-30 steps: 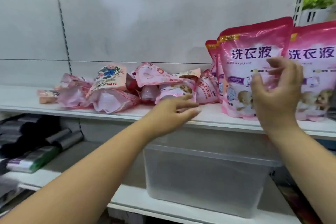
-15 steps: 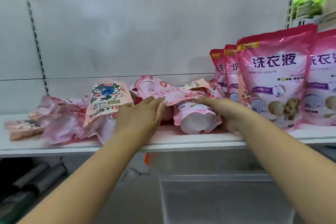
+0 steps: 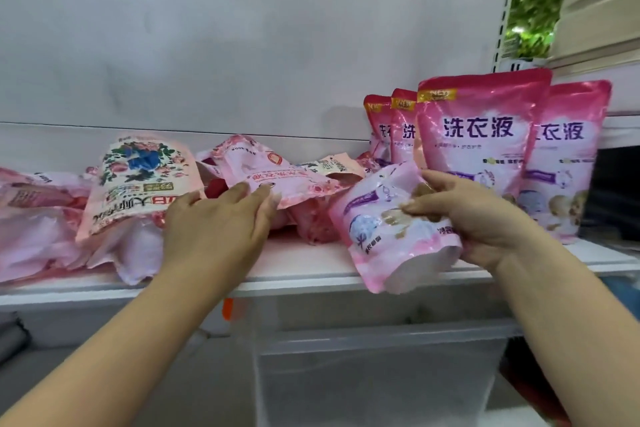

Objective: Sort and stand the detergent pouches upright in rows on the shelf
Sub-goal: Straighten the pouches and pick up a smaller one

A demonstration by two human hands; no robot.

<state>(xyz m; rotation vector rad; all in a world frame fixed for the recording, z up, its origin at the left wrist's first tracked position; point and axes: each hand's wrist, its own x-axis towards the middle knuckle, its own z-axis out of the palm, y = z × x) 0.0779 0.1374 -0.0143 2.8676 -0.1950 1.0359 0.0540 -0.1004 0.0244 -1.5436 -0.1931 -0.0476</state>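
The right hand (image 3: 474,218) grips a pink baby-print detergent pouch (image 3: 391,229), fingers curled over its upper face and thumb side behind it. The pouch is tilted, its top pointing far-left and its white bottom gusset hanging past the near edge of the white shelf (image 3: 304,270). It sits just left of and in front of the standing pouches (image 3: 485,142), which are upright in a row at the right end of the shelf, printed fronts facing out.

The left hand (image 3: 218,222) lies flat with fingers straight and slightly spread, fingertips touching the near edge of a pale pink rose-print pouch (image 3: 277,180) lying in the heap. To its left a floral pouch (image 3: 138,184) leans upside down on other toppled pink pouches (image 3: 38,218). Below the shelf stands a translucent plastic bin (image 3: 381,374).
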